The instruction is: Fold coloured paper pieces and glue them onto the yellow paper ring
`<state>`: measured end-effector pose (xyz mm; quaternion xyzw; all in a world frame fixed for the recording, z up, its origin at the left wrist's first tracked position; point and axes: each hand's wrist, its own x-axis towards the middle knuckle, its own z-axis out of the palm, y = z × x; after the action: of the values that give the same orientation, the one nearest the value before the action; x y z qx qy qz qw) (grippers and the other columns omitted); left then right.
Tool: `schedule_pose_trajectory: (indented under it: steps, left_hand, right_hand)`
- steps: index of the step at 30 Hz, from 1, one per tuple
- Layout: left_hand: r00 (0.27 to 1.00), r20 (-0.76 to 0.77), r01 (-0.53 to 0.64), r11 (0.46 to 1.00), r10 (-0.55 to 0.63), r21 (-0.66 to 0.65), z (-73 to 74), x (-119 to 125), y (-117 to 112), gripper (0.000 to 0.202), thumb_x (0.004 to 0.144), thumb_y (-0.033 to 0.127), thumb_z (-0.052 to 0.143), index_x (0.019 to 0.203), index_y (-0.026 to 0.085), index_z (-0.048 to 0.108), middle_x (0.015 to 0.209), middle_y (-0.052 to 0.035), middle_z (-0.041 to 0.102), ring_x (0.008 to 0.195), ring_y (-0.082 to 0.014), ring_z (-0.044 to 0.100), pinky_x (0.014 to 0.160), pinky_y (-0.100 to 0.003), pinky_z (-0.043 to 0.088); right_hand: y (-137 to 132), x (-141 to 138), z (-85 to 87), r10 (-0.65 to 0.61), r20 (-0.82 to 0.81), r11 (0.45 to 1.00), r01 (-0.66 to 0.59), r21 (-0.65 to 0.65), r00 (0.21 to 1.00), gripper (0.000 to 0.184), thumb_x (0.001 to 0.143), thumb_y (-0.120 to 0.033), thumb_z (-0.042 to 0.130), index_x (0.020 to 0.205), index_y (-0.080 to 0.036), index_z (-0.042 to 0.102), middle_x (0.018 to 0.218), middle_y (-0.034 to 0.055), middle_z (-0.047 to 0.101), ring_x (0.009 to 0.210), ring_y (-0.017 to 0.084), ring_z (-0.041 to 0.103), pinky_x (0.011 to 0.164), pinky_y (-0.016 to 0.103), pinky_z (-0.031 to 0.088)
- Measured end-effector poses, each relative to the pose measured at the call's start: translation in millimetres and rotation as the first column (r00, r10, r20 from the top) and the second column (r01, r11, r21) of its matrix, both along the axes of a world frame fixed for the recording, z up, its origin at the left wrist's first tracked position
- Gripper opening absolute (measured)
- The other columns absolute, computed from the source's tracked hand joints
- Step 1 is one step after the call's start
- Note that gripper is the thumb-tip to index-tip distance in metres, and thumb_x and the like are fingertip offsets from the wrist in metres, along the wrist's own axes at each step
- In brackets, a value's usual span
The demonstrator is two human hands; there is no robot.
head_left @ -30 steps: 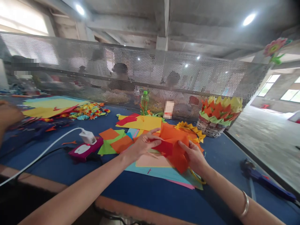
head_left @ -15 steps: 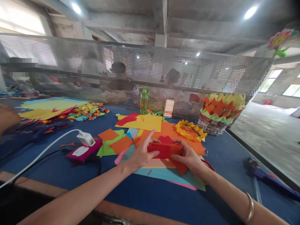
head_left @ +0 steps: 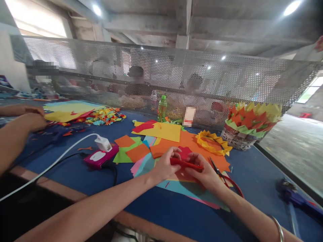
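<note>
Between both hands is a folded piece of red paper, seen nearly edge-on as a narrow strip. My left hand grips its left end, thumb in front and fingers curled behind. The right end sits in the closed fingers of my right hand. Below them lies a stack of coloured sheets, light blue uppermost at the left. A pair of scissors with red handles rests beside my right hand, partly hidden by the wrist. Orange paper and a yellow zigzag paper ring lie just beyond.
A basket with pointed paper trim stands at the back right. The glue gun is at the right. At left are a purple power strip, cables, paper scraps and another person's arms. A green bottle stands behind.
The red paper has turned from a broad face to a thin edge in my hands. The view has swung left, showing more of the other person's arms and the scissor blades.
</note>
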<state>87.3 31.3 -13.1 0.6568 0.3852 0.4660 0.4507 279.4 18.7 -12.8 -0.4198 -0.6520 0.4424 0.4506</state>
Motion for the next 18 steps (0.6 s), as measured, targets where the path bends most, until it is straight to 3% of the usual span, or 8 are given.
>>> schedule_pose_trajectory:
  steps: [6, 11, 14, 18]
  left_hand:
    - [0.997, -0.045, -0.060, 0.998, 0.061, 0.012, 5.0, -2, 0, 0.030, 0.072, 0.010, 0.068, 0.097, 0.024, 0.058, 0.102, -0.0010, 0.065, 0.099, -0.0185, 0.061, 0.091, -0.030, 0.047]
    - [0.995, -0.095, 0.025, 0.999, -0.029, -0.036, 1.4, -7, 3, 0.015, 0.085, 0.023, 0.070, 0.096, 0.017, 0.062, 0.092, -0.0012, 0.065, 0.085, -0.0163, 0.063, 0.081, -0.033, 0.052]
    - [0.988, -0.137, 0.066, 0.996, -0.074, -0.063, -3.9, -8, 6, 0.022, 0.093, 0.034, 0.064, 0.101, 0.014, 0.063, 0.096, -0.0034, 0.066, 0.083, -0.0163, 0.064, 0.076, -0.035, 0.055]
    - [0.985, -0.155, 0.073, 0.997, -0.078, -0.039, -3.5, -6, 4, 0.019, 0.092, 0.032, 0.065, 0.101, 0.015, 0.063, 0.097, -0.0034, 0.066, 0.087, -0.0173, 0.064, 0.080, -0.037, 0.055]
  right_hand:
    - [-3, 0, 6.6, -0.018, 0.106, 1.000, 0.017, 0.015, 0.994, 0.024, 0.079, -0.042, 0.071, 0.092, -0.023, 0.067, 0.080, 0.0003, 0.071, 0.077, 0.021, 0.065, 0.072, 0.030, 0.051]
    - [-6, -2, 8.9, 0.003, 0.150, 0.999, -0.008, 0.032, 0.989, 0.023, 0.079, -0.039, 0.070, 0.097, -0.024, 0.069, 0.091, 0.0014, 0.074, 0.085, 0.022, 0.068, 0.077, 0.031, 0.052]
    - [-5, -2, 8.2, 0.011, 0.175, 0.999, -0.019, 0.044, 0.984, 0.028, 0.076, -0.037, 0.071, 0.102, -0.025, 0.071, 0.097, 0.0021, 0.075, 0.091, 0.024, 0.068, 0.083, 0.034, 0.052]
    - [-5, -2, 6.8, -0.012, 0.196, 0.998, -0.001, 0.068, 0.981, 0.023, 0.081, -0.038, 0.065, 0.097, -0.024, 0.074, 0.089, 0.0024, 0.075, 0.087, 0.024, 0.067, 0.081, 0.035, 0.052]
